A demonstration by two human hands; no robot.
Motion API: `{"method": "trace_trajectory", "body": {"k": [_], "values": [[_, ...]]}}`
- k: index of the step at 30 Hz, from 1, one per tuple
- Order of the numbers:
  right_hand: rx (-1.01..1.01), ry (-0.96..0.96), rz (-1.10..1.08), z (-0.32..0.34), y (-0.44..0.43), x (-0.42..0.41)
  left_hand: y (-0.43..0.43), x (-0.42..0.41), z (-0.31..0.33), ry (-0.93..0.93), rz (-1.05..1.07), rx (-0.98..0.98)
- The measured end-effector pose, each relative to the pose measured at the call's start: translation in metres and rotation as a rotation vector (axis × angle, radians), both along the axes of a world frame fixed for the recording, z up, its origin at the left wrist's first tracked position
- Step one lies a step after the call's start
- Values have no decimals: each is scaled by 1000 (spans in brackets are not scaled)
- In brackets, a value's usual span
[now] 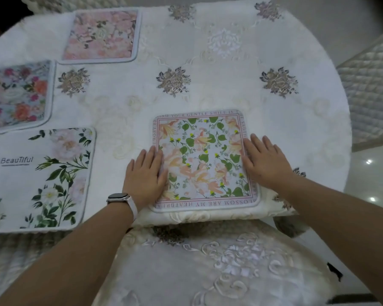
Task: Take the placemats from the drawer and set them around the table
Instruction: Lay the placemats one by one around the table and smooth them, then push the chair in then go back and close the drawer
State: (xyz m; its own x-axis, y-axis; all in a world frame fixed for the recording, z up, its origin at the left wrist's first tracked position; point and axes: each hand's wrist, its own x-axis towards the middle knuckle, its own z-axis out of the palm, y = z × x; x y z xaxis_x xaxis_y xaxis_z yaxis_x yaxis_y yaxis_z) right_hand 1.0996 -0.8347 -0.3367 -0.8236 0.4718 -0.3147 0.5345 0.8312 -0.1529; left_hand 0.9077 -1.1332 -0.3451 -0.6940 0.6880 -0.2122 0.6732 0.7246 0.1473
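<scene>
A pink-bordered placemat (pixel 205 155) lies square at the near edge of the round table (pixel 230 85), on its white embroidered cloth. Both hands press flat on it: the left hand (pixel 145 175) covers its left edge, fingers straight and close together, and the right hand (pixel 265 160) sits on its right edge, fingers straight and slightly fanned. A pale watch (pixel 119 198) is strapped to the left wrist. Left of that mat lies a white placemat printed "Beautiful" (pixel 38 180). Beyond it, farther left, is a bright-flowered placemat (pixel 18 93), then a pink blossom placemat (pixel 102 34) at the far left. A quilted chair (pixel 372 85) stands to the mat's right.
</scene>
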Motion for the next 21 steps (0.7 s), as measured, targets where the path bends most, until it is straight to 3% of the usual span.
{"method": "trace_trajectory", "body": {"k": [12,21], "values": [[53,130,-41,63,-21,45,32,50,48,-35,-168,242],[105,214,-84,93,15,116,103,94,75,-44,-325,210]]}}
